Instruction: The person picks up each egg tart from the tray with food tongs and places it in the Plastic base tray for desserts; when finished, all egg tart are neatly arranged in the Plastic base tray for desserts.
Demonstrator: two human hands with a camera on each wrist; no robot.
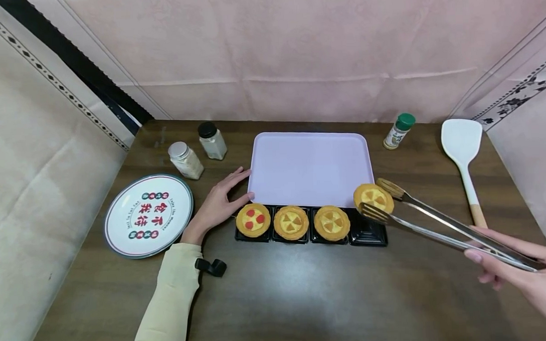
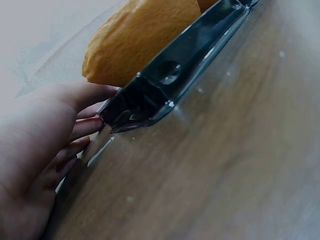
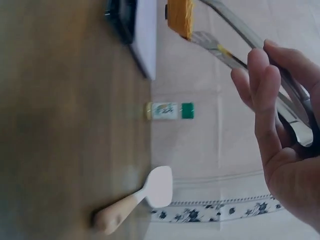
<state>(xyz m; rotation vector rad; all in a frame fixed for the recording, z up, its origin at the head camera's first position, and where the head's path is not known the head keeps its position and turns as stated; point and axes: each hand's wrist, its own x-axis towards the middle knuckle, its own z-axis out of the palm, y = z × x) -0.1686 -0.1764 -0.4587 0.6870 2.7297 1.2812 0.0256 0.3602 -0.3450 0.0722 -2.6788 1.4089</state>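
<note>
My right hand point(image 1: 515, 262) grips a pair of metal tongs point(image 1: 456, 234). Between the tong tips is a round yellow tart point(image 1: 374, 198), raised by the right end of the black compartment tray point(image 1: 369, 233). Three other tarts sit in that tray; the leftmost one point(image 1: 253, 220) has red spots, while the middle one point(image 1: 291, 223) and its right neighbour point(image 1: 331, 223) show pale wedge patterns. My left hand point(image 1: 217, 205) lies with fingers extended at the left edge of a lilac tray point(image 1: 311, 164). In the left wrist view, the thumb point(image 2: 95, 92) meets the black tray's corner.
A round white lidded tin point(image 1: 150, 215) with red lettering lies left. Behind stand a silver-capped shaker point(image 1: 186, 161), a black-capped jar point(image 1: 213, 141) and a green-capped bottle point(image 1: 398, 132). A white spatula point(image 1: 462, 144) with a wooden handle lies at right. Cloth walls surround the table.
</note>
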